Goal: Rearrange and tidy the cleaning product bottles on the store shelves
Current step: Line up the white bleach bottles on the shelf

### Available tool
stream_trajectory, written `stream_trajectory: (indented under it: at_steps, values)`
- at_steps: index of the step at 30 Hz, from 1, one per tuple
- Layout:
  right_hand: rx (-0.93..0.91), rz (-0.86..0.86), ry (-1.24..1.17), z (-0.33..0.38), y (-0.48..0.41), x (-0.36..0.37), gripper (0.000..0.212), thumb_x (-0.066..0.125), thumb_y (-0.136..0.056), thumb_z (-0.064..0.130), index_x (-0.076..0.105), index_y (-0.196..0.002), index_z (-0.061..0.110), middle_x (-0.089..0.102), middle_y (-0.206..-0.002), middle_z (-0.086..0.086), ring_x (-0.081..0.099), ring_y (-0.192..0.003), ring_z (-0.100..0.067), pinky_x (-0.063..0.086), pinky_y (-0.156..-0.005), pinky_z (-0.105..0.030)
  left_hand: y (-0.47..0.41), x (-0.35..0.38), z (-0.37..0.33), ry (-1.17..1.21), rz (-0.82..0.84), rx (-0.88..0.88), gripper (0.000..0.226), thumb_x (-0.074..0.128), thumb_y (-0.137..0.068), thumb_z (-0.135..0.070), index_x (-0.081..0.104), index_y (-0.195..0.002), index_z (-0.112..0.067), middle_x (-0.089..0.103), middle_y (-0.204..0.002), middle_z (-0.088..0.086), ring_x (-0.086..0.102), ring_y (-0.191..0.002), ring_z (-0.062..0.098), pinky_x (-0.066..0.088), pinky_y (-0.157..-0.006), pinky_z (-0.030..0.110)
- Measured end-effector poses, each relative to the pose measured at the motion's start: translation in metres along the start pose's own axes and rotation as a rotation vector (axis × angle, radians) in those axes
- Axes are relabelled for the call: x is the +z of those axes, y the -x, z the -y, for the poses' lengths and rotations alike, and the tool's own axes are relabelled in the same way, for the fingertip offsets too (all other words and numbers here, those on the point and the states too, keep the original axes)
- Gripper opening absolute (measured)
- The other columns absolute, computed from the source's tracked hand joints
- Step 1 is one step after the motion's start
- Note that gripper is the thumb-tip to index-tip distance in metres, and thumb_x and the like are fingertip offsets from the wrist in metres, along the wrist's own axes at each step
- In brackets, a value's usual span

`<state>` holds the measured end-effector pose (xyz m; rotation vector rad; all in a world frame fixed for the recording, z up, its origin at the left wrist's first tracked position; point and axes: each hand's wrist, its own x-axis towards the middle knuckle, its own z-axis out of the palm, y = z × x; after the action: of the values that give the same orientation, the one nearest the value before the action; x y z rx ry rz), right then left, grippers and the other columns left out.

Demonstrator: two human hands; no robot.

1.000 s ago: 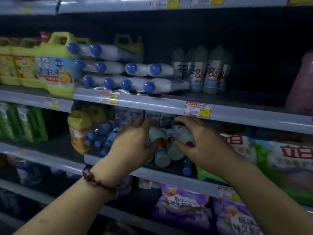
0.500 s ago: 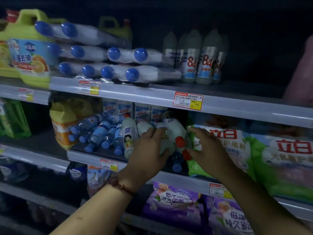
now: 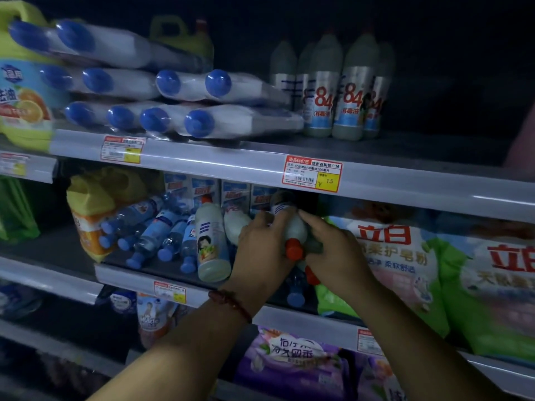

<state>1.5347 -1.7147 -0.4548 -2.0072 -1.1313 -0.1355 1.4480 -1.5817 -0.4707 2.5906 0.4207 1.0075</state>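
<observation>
Both hands on one red-capped white bottle (image 3: 292, 233): left hand (image 3: 260, 250) and right hand (image 3: 333, 250) fingers wrapped around, probably to lay it straight on shelf (image 3: 173, 273).

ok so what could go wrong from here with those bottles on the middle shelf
1. Both hands, left hand and right hand, clasp one red-capped white bottle lying cap-outward over others; pulling it may dislodge the bottles beneath.
2. The upright white bottle stands at the shelf edge right beside the left hand; a nudge could tip it off.
3. The loose blue-capped bottles lie tilted toward the edge and might roll forward.
</observation>
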Motion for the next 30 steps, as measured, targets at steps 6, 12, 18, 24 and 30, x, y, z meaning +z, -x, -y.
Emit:
stream_trajectory:
  at_steps: [6,12,18,24,30]
  values:
    - [-0.105,-0.070,-0.086,0.000,-0.003,-0.005,0.058,0.064,-0.090,0.003,0.053,-0.139,0.033,0.063,-0.132,0.012,0.058,-0.121,-0.003,0.049,-0.104,-0.028,0.012,-0.013,0.003,0.166,-0.164,0.110,0.072,0.078,-0.068,-0.018,0.057,-0.137,-0.018,0.059,-0.111,0.011,0.061,-0.093,0.027,0.045,-0.079,0.022]
    - [-0.189,0.016,0.097,0.019,-0.008,-0.009,0.076,0.075,-0.084,0.020,0.038,-0.149,0.034,0.046,-0.148,0.005,0.049,-0.130,-0.017,0.042,-0.107,-0.032,0.030,-0.057,-0.006,0.284,-0.174,0.196,0.068,0.083,-0.064,-0.014,0.063,-0.128,-0.021,0.064,-0.108,-0.003,0.059,-0.093,0.005,0.042,-0.082,0.006]
    - [-0.244,0.044,-0.016,0.046,0.005,-0.010,0.055,0.080,-0.079,0.037,0.051,-0.125,0.040,0.059,-0.126,0.013,0.060,-0.111,-0.009,0.054,-0.091,-0.041,0.037,-0.116,-0.006,0.439,-0.019,0.237,0.060,0.084,-0.067,-0.008,0.065,-0.122,-0.021,0.070,-0.111,-0.007,0.067,-0.104,0.013,0.054,-0.086,0.029]
    - [-0.188,-0.010,-0.134,0.084,0.029,-0.029,0.066,0.089,-0.065,0.048,0.062,-0.123,0.031,0.071,-0.113,0.014,0.066,-0.101,0.001,0.058,-0.085,-0.029,0.048,-0.135,-0.011,0.562,0.061,0.087,0.059,0.081,-0.083,-0.017,0.053,-0.134,-0.023,0.069,-0.112,-0.004,0.069,-0.101,0.015,0.058,-0.086,0.040]
    - [-0.121,0.012,-0.145,0.126,0.045,-0.064,0.043,0.092,-0.061,0.042,0.069,-0.097,0.033,0.071,-0.089,0.023,0.065,-0.084,0.014,0.051,-0.068,-0.007,0.067,-0.142,-0.030,0.736,0.027,0.010,0.048,0.076,-0.084,-0.010,0.058,-0.126,-0.023,0.070,-0.115,0.000,0.070,-0.103,0.019,0.059,-0.088,0.045]
